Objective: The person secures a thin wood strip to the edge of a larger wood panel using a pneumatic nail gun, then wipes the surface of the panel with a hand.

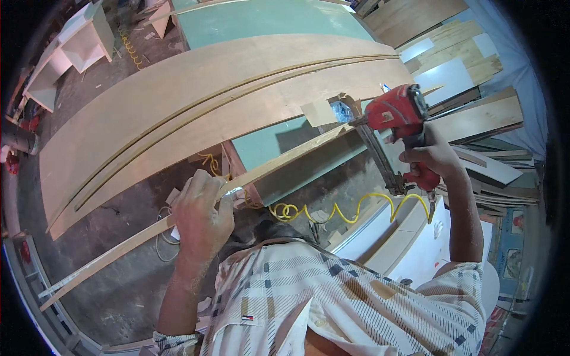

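Observation:
My right hand is wrapped round the grip of a red nail gun, whose nose points left over the far part of a long wood strip. A coiled yellow air hose runs to the tool's lower end. My left hand is closed round the same strip nearer its left end, fingers over the top. From there the strip slants down to the lower left, its end off the bench. Beneath its far part lies a green-topped bench.
Beyond the strip lies a large plywood sheet with two thin wood strips on it. A small box with clear plastic sits beside the nail gun. Boards are stacked at the right; white cabinet parts stand far left.

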Motion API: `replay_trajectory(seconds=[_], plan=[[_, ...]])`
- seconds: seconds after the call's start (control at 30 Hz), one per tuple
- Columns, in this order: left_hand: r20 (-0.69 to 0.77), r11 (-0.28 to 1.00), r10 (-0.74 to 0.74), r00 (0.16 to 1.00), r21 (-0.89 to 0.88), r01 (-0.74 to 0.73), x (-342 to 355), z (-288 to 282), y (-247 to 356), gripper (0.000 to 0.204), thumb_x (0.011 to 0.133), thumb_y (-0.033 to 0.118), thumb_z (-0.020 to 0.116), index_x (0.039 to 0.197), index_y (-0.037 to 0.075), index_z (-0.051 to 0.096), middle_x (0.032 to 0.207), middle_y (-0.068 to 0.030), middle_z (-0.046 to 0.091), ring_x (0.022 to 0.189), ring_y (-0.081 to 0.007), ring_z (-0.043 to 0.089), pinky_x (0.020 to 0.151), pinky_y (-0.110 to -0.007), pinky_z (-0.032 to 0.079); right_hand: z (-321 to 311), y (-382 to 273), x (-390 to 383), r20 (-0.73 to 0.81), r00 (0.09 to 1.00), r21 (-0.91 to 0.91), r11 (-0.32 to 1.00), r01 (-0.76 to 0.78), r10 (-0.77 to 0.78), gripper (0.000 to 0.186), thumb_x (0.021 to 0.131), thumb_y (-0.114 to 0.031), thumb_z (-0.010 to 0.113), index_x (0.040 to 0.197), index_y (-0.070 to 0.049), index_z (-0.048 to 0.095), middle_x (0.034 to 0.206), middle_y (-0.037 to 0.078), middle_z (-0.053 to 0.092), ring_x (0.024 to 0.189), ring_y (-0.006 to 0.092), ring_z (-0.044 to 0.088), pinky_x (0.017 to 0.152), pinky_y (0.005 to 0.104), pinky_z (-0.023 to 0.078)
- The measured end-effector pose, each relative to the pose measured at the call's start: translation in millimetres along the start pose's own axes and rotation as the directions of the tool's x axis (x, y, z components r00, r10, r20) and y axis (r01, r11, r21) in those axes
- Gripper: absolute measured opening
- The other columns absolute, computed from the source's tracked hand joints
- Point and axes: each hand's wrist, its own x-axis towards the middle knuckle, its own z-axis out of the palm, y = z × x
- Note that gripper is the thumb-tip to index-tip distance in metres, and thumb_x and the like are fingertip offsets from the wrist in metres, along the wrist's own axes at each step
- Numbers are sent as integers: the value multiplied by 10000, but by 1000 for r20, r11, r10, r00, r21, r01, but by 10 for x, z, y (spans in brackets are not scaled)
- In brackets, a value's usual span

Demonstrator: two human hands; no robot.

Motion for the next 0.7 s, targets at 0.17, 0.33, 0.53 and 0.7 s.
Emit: replay_trajectory(seconds=[0.17,0.33,0.53,0.7], plan=[[-11,999,28,1000,-22,-28,15,74,-49,161,789,111,809,873,49,687,873,-93,625,802,-305,649,691,-432,504,126,-329,-195,-9,999,130,990,-49,50,442,710,38,804,1116,18,631,763,39,660,547,127,631,484,304,509],[-21,999,43,999,-29,-44,-6,59,-44,219,754,105,819,895,62,656,883,-80,638,826,-299,658,710,-416,506,411,-521,-279,33,994,163,980,-111,107,453,731,53,806,1133,22,599,730,36,632,564,129,645,507,297,522],[-16,998,54,998,-40,-55,18,110,-126,207,728,69,786,877,78,643,853,-76,616,816,-299,657,702,-421,484,696,-601,-280,99,986,69,987,-144,137,263,765,-1,777,993,5,647,665,34,648,539,122,648,510,286,523],[-35,995,83,996,-45,-85,45,103,-113,192,766,111,791,831,56,619,858,-96,589,762,-317,645,606,-442,492,841,-628,-244,120,984,114,983,-147,133,352,743,43,729,1085,26,644,622,45,642,508,141,641,523,298,526]])
